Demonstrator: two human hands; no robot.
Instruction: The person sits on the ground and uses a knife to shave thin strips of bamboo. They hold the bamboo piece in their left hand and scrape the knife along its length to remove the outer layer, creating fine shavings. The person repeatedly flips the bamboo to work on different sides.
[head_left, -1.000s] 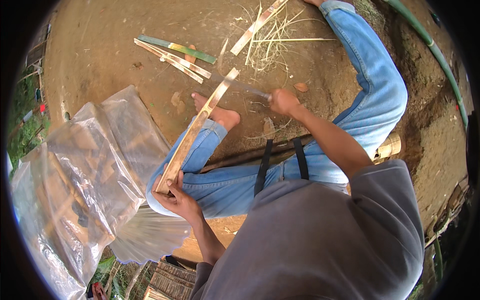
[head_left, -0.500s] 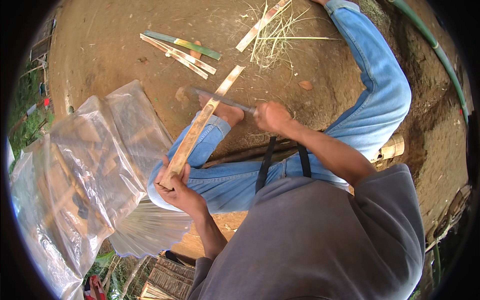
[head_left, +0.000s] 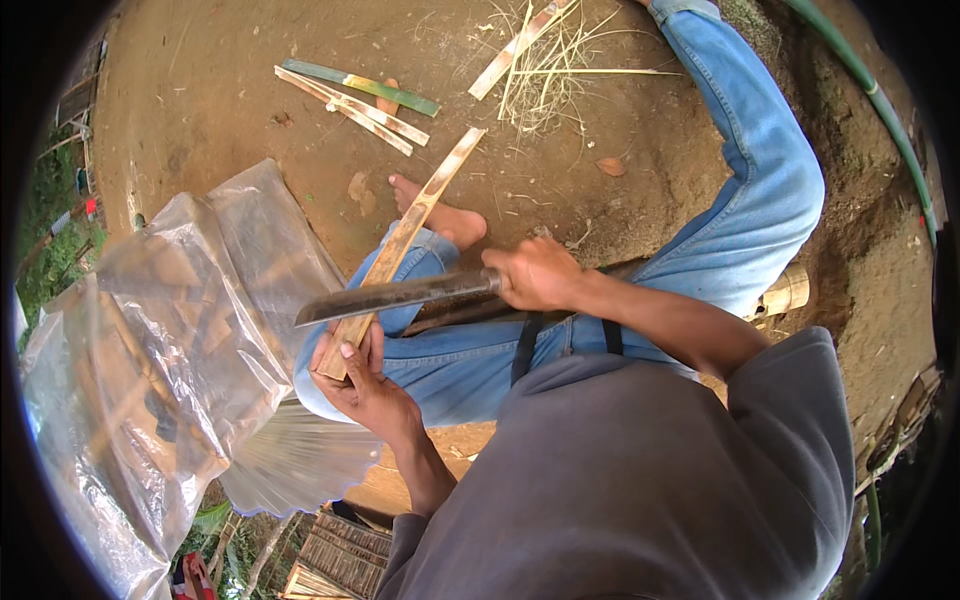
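My left hand (head_left: 365, 385) is closed around the near end of a split bamboo strip (head_left: 405, 232), beside my bent knee. The strip slants away to the upper right, its pale inner face showing, with a node partway along. In my closed right hand (head_left: 541, 274) is the handle of a machete (head_left: 385, 297). Its long dark blade points left and crosses over the strip just beyond my left fingers. Whether the edge touches the bamboo, I cannot tell.
Several split bamboo pieces (head_left: 350, 108), one green-skinned, lie on the dirt ahead. Another strip (head_left: 510, 55) rests by a heap of thin shavings (head_left: 550, 95). Clear plastic sheeting (head_left: 170, 320) covers things at the left. A green pole (head_left: 865, 85) runs along the right.
The machete has come back along the strip, from beyond the node to close by my left hand. My left hand and the strip have barely moved.
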